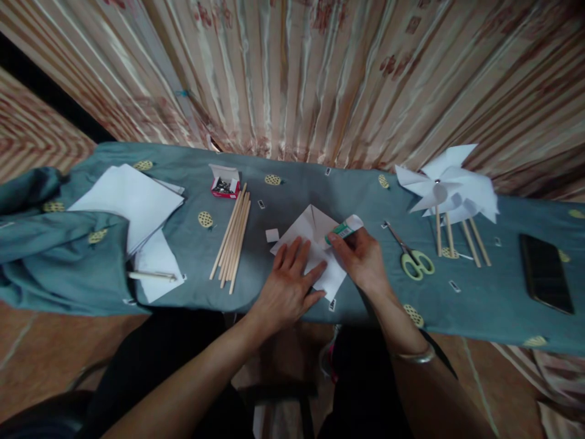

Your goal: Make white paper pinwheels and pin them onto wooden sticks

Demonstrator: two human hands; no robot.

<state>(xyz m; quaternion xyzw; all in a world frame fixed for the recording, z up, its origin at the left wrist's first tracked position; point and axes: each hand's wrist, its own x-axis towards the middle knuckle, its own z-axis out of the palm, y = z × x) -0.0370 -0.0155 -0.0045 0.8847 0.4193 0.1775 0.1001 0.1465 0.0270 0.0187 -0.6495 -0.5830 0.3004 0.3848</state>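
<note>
A white square of paper with cuts running in from its corners lies on the cloth, one corner facing the back. My left hand rests flat on it with fingers spread, pressing it down. In my right hand is a green and white glue stick, its lower end close to the middle of the paper. Whether that end touches the paper is hidden by my fingers. A small white piece, perhaps the cap, lies just left of the paper.
Wooden sticks and a red box of metal pins are to the left, beyond them a paper stack and a pen. Rightward lie green-handled scissors, several paper pinwheels and a phone. A curtain hangs behind.
</note>
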